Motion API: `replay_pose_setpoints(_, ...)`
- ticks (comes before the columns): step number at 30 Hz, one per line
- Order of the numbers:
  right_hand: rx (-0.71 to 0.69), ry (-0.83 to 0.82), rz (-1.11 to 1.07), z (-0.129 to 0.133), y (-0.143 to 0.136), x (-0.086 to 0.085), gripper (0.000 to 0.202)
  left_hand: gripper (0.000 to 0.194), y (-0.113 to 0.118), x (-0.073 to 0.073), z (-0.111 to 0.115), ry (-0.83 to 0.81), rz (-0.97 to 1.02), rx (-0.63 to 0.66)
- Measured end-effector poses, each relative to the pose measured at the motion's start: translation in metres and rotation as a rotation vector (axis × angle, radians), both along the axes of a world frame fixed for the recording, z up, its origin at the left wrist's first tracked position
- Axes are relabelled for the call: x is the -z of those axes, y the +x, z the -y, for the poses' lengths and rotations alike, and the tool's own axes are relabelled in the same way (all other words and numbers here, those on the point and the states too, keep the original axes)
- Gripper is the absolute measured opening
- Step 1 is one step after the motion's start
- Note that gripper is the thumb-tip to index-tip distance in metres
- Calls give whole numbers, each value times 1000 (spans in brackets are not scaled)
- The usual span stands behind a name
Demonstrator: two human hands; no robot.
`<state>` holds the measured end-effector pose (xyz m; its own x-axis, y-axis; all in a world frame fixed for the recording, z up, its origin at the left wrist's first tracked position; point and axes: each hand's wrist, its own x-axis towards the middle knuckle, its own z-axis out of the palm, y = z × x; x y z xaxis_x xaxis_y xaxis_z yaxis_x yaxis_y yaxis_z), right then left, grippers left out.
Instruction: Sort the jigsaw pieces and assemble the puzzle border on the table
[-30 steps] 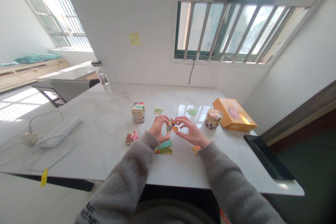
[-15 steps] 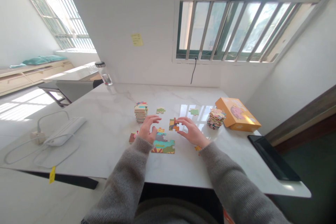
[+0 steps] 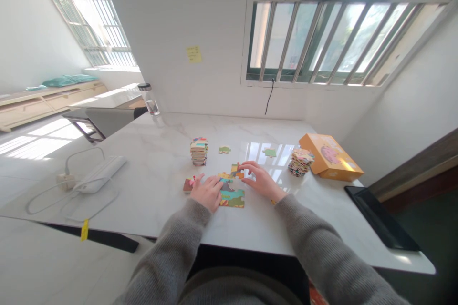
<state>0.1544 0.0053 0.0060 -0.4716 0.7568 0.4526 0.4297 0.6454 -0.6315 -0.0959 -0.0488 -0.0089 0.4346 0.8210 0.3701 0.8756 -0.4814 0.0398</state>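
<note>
On the white table, a partly joined jigsaw puzzle (image 3: 233, 198) with a teal and green picture lies in front of me. My left hand (image 3: 208, 192) rests flat over its left side, fingers stretched and held close together, and covers part of it. My right hand (image 3: 262, 182) pinches a yellow and orange puzzle piece (image 3: 234, 169) between thumb and fingers at the puzzle's upper right edge. That piece meets or overlaps the joined part; I cannot tell if it is locked in. A reddish-brown and pink piece (image 3: 188, 186) lies left of my left hand, and an orange piece (image 3: 274, 201) shows under my right wrist.
Behind stand a stack of puzzle pieces (image 3: 199, 152) and, to the right, another stack (image 3: 300, 162) beside an orange box (image 3: 331, 157). Two loose green pieces lie farther back. A black tray-like object (image 3: 381, 217), white power strip (image 3: 102, 175) and clear bottle (image 3: 150, 100) are on the table.
My left hand has come down from above the puzzle onto its left side, fingers flattening. The piece in my right hand has moved against the joined part. The view has shifted slightly left.
</note>
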Motion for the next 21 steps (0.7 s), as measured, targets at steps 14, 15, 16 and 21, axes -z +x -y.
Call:
replay_pose_setpoints(14,177,12,324,-31,-50,10,31,14,15,1,-8,93,-109,-25)
replay_pose_setpoints(15,175,14,346,-33,-51,11,30,14,15,0,-7,87,-102,-25)
replay_pose_setpoints(16,169,18,366,-34,-51,12,29,14,15,-2,-5,79,-95,-24)
replay_pose_setpoints(21,154,31,453,-35,-50,16,29,15,17,-5,-2,54,-63,-27)
